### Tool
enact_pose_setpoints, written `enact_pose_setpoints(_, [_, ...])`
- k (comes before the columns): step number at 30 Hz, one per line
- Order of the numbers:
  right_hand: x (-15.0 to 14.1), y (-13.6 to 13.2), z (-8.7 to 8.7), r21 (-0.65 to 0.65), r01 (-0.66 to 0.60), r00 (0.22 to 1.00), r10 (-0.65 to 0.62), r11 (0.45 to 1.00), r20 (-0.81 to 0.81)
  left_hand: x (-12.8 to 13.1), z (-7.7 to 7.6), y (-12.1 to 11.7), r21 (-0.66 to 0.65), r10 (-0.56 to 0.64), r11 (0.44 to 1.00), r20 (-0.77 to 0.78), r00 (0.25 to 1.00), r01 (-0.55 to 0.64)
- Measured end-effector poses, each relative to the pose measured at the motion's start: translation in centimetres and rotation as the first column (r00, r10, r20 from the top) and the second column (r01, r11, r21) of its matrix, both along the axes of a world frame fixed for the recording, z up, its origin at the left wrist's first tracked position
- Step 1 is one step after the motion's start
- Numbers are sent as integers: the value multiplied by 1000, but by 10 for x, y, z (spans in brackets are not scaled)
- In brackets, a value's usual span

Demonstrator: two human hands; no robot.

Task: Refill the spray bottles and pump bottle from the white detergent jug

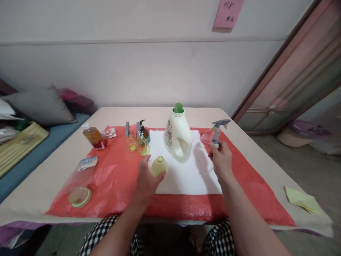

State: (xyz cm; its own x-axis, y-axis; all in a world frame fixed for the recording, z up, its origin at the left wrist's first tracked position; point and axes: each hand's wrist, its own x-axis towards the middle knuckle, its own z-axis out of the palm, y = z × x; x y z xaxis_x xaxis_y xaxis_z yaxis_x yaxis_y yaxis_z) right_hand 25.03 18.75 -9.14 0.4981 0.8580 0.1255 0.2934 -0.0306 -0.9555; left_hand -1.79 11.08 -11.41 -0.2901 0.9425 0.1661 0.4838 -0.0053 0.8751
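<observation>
My left hand [149, 176] curls around the left and front of a small bottle [160, 166] of pale yellow liquid, its neck uncapped. The thumb lies against the bottle's front; the far fingers are partly hidden. My right hand [222, 158] pinches the lower part of a grey trigger spray head [217, 129], lifted at the right of the white sheet [191, 181]. A clear pinkish bottle [207, 136] shows just behind it. Between my hands and farther back stands a large cream detergent jug [178, 135] with a green piece [178, 107] in its mouth.
Two clear spray bottles [131, 140] and a dark pump bottle [144, 132] stand back left. An amber bottle [93, 137], a clear pouch [85, 169] and a round lid [80, 196] lie left on red plastic [114, 192]. A yellow cloth [303, 200] rests at the right edge.
</observation>
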Motion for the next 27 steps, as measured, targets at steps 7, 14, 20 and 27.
enact_pose_setpoints(7, [-22,-31,50,348,-3,865,177,937,-469,26,-10,19,-198,-153,973,-179,972,117])
enact_pose_setpoints(14, [-39,-65,79,646,114,866,243,755,-436,68,-10,-6,-117,-321,947,-259,911,300])
enact_pose_setpoints(20, [-43,-69,66,629,22,839,328,777,-435,91,-3,-20,-129,-388,921,-297,872,366])
enact_pose_setpoints(27, [-54,-79,56,501,-338,777,536,797,-328,92,25,-24,60,-322,941,-138,937,332])
